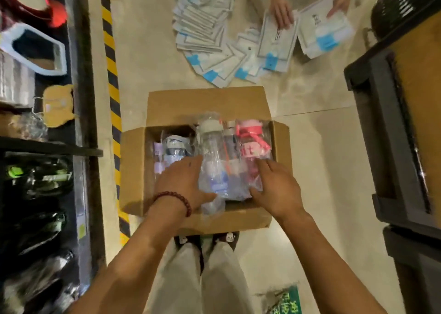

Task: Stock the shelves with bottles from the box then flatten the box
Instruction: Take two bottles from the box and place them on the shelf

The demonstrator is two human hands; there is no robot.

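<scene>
- Both forearms are extended downward from the camera into the open cardboard box (pixel 136 170), which is set on the floor directly ahead of the person's feet.
- Left hand (pixel 181 184) is laid spread against the left side of the white-capped bottle (pixel 211 168); a bead bracelet (pixel 175 200) is worn at the wrist. Fingers are open, not closed round anything.
- Right hand (pixel 274 189) is placed opposite, fingers spread on the wrapping beside the pink-capped bottle (pixel 253 146). No closed grip is seen.
- Bottles are bracketed between the two palms; the posture is judged to be a gathering of several wrapped bottles for one lift.
- Further bottles, including a dark-capped one (pixel 175 146), lie in the box left of the hands, untouched.
- Box flaps are folded outward, judged to keep the opening clear.
- Shelving (pixel 83 151) stands at the left, near the box, already bearing goods.
- Another person's hands are seen beyond the box, sorting flat packets (pixel 210 34) on the floor.
- Stocking is judged incomplete; flattening is not yet begun.
</scene>
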